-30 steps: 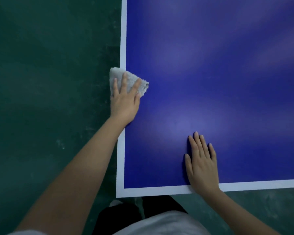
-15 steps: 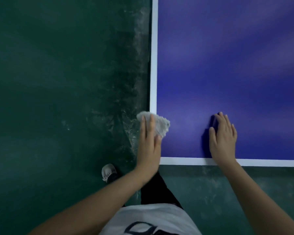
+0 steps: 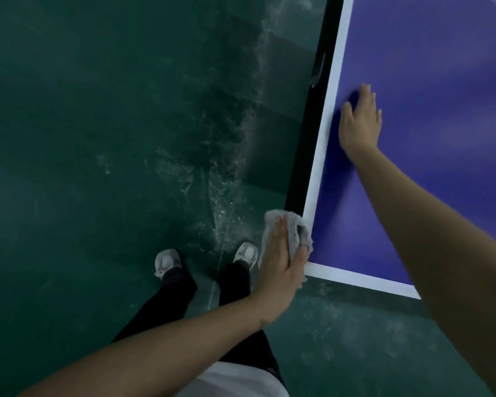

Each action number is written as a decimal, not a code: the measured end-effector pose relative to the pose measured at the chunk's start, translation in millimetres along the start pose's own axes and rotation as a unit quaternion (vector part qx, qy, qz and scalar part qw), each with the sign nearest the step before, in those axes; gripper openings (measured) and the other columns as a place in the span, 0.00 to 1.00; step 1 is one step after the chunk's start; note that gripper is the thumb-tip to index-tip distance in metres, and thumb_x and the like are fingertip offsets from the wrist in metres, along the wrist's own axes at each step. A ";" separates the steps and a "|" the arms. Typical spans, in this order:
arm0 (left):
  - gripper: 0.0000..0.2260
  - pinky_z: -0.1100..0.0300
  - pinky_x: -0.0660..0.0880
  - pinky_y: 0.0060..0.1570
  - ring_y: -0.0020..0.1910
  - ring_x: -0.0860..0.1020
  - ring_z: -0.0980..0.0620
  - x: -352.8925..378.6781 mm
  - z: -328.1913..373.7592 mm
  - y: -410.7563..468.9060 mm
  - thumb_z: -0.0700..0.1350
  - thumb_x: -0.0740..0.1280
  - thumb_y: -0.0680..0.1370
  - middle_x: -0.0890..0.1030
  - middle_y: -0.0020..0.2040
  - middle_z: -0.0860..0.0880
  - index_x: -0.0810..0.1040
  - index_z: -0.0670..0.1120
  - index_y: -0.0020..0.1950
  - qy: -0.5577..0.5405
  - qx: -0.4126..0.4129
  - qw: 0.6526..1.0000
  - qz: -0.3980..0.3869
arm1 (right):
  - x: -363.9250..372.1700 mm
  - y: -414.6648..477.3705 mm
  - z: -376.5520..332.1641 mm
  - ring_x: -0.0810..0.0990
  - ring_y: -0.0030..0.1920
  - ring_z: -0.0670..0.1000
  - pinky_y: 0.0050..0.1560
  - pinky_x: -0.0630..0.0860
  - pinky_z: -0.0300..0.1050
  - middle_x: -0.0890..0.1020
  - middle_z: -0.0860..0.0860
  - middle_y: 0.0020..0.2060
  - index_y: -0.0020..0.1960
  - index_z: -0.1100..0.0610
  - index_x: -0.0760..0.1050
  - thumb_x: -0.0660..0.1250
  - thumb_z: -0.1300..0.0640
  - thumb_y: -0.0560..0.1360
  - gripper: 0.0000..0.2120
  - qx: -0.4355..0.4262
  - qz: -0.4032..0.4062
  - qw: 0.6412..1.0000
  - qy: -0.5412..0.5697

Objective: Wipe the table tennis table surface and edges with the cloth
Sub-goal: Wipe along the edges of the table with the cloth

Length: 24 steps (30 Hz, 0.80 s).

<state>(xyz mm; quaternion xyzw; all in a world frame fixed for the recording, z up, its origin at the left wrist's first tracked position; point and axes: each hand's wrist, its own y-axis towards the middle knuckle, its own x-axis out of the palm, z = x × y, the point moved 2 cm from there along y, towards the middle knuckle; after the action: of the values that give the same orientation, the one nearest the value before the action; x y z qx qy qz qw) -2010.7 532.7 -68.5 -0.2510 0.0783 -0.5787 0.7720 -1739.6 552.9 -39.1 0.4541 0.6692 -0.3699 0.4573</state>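
The blue table tennis table (image 3: pixel 441 138) with white border lines fills the right side, its near-left corner low in view. My left hand (image 3: pixel 281 259) presses a grey-white cloth (image 3: pixel 294 230) against the side of that corner, fingers flat over the cloth and thumb wrapped around it. Part of the cloth hangs off the edge over the floor. My right hand (image 3: pixel 360 121) lies flat with fingers spread on the blue surface, just inside the white line along the left side. The table's dark side edge (image 3: pixel 307 138) shows along that line.
Dark green floor (image 3: pixel 98 138) with whitish scuff marks covers the left and bottom. My two feet in pale shoes (image 3: pixel 166 262) stand on it just left of the table corner.
My left hand slid the cloth back along the left edge down to the near corner. My right hand stayed flat on the table. The view swung left, showing the table's side.
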 end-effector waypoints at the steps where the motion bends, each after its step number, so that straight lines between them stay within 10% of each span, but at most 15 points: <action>1: 0.26 0.55 0.47 0.75 0.74 0.44 0.63 -0.1 1.7 8.0 0.50 0.53 0.83 0.43 0.77 0.58 0.42 0.53 0.76 -0.007 0.000 1.000 0.002 | 3.4 2.8 -0.1 0.47 0.76 0.49 0.75 0.42 0.47 0.52 0.51 0.77 0.77 0.58 0.49 0.48 0.56 0.82 0.24 0.004 -0.001 1.000 -0.017; 24: 0.26 0.48 0.59 0.71 0.74 0.58 0.45 -30.6 157.3 309.3 0.47 0.59 0.80 0.51 0.76 0.41 0.54 0.44 0.76 0.015 0.052 0.997 0.053 | 11.8 2.6 -0.5 0.50 0.76 0.47 0.73 0.41 0.41 0.56 0.50 0.76 0.76 0.59 0.54 0.47 0.56 0.77 0.28 0.005 0.038 0.998 -0.057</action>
<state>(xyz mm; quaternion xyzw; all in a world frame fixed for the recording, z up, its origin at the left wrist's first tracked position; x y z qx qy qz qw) -1691.5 671.1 -86.0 -0.1970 0.0732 -0.5440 0.8123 -1739.3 557.3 -50.4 0.4600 0.6221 -0.3809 0.5062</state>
